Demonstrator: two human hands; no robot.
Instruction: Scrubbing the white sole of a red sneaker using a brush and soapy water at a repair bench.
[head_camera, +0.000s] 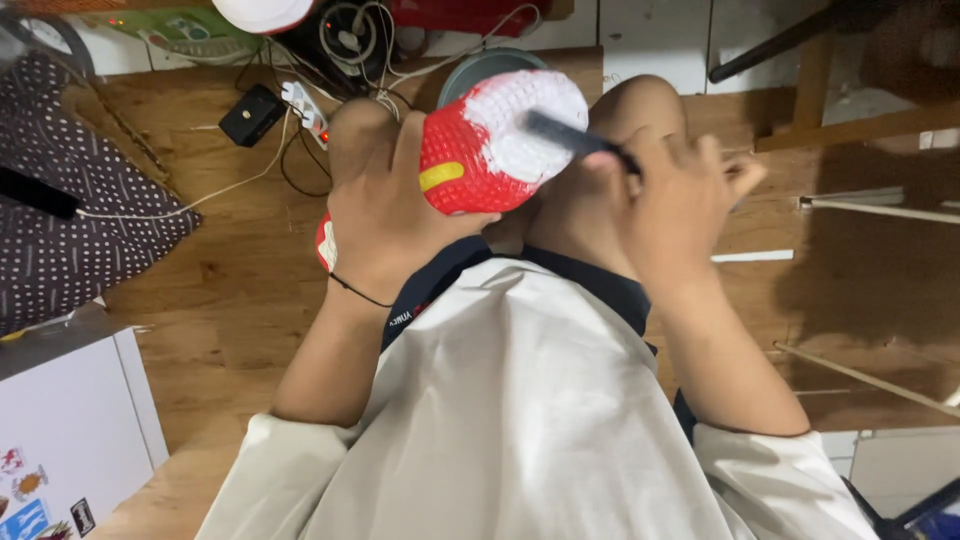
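Shoe (490, 140), red, sole turned up toward the camera: white foam or paste over most of the studded sole, a yellow patch on the red side near the heel. Held above the knees, roughly centre of view.

Left hand (385, 205) wrapped around the heel end, fingers closed on the red upper, thumb side against the sole edge; firm hold. Thin black cord around that wrist.

Right hand (680, 200) just right of the shoe, fingers curled shut around a dark brush handle (580, 140). Handle runs from the fist up-left, its far end lying on the white-coated sole. Bristle end blurred; cannot tell its shape.

Below both grips: bare knees, dark shorts, pale shirt filling the lower frame.

Behind the shoe, partly hidden by it: grey round basin (480, 68). Up-left of the left hand: white power strip (305, 110) with a red light, black adapter (251, 114), tangle of cables. Far left of the left hand: dark dotted cushion (70, 200) on the wooden floor (230, 280). Lower left: white cabinet (70, 430) with stickers. Right of the right hand: wooden frame pieces and thin rods on the floor.
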